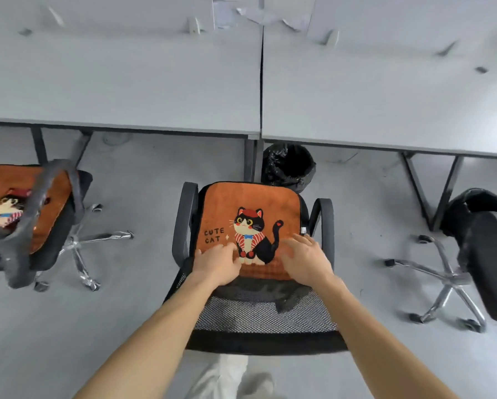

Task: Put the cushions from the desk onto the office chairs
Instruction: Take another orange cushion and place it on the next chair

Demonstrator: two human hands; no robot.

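Cushions: 1 [250, 223] sits on the middle chair [259, 321], left hand [218, 263] and right hand [305, 260] flat, fingers spread; left of it a 2nd cushion [8, 203] is seated, right chair [483, 254] bare

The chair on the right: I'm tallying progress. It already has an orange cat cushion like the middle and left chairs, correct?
Not quite. The head view shows the right chair bare, with no cushion. Only the middle chair and left chair carry orange cat cushions.
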